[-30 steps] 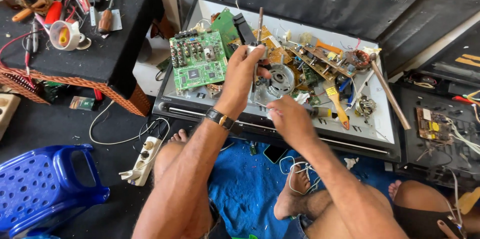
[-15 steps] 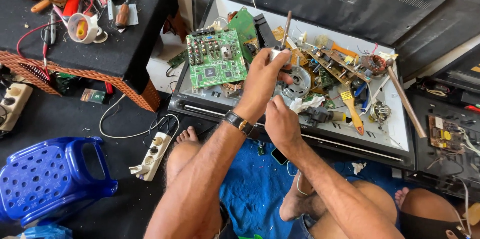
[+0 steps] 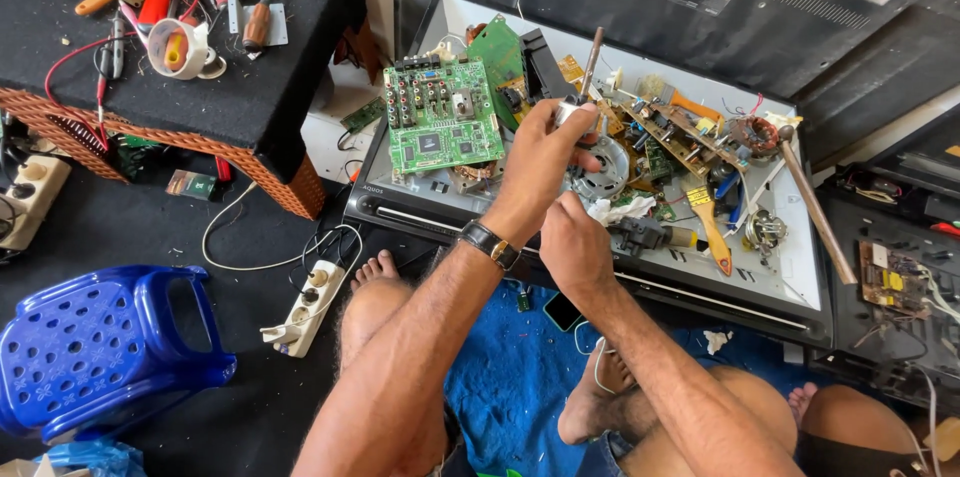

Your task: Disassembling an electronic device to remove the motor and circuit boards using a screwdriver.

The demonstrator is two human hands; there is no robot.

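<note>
**Hands close together over the cluttered panel**

Dark floor surrounds a flat white panel (image 3: pixel 800 282) covered with parts: a green circuit board (image 3: pixel 440 122), a yellow brush (image 3: pixel 712 227), a round metal disc (image 3: pixel 605 169). Since a second ago the right hand (image 3: pixel 572 242) has come up beside the left hand (image 3: pixel 535 162), which is closed on a small metal part with a brown rod (image 3: pixel 590 62). The right hand's grip cannot be told. A black table (image 3: pixel 240 87) with tools and a blue stool (image 3: pixel 100 347) stand to the left.

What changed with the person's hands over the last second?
The right hand moved from the cluttered panel in toward the left hand and now sits just below it. The left hand kept its grip on the small metal part with the rod sticking up. The green circuit board stayed put.
</note>
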